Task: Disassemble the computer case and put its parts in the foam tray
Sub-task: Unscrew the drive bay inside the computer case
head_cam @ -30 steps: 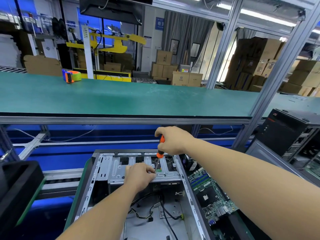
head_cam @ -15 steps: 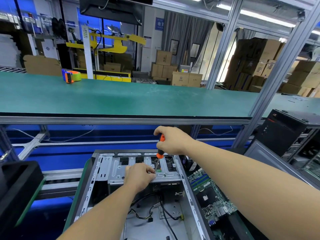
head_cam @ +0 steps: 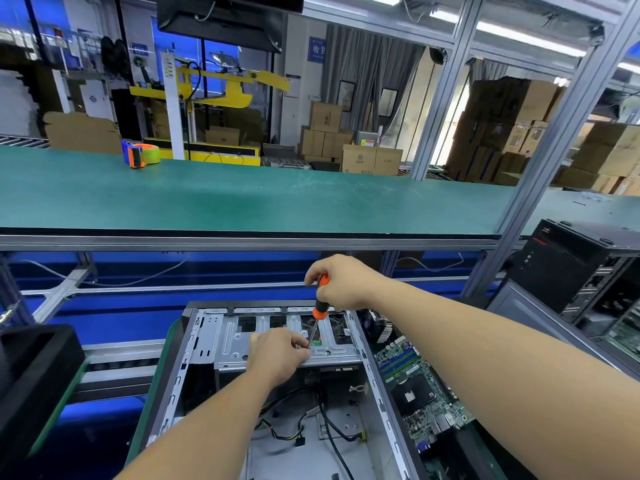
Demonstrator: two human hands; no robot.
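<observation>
Little has moved since the earlier frames: both hands keep their places over the drive cage, the screwdriver (head_cam: 319, 308) tilted almost as before. At lower centre of the frame the computer case (head_cam: 194, 344) lies open on its side, bare grey metal, with a perforated silver drive cage (head_cam: 239, 337) across its upper end and loose black and yellow cables (head_cam: 329, 434) on the floor of the shell below. The right hand (head_cam: 341, 282) comes in from the right edge and is clenched round the orange-and-black handle of the screwdriver, whose thin shaft slants down and left to the cage. The left hand (head_cam: 277, 355), rising from the bottom edge, has its fingers curled and pinching at the shaft's tip against the cage; whether a screw lies between them cannot be told. Just right of the case a green motherboard (head_cam: 422, 386) lies exposed. At the far left edge sits the black foam tray (head_cam: 38, 365), well apart from the hands. A second black computer tower (head_cam: 571, 268) stands at right centre. Across the middle runs a green bench top (head_cam: 277, 202), with an orange and green tape dispenser (head_cam: 140, 154) at upper left and stacked cardboard boxes (head_cam: 346, 147) behind.
</observation>
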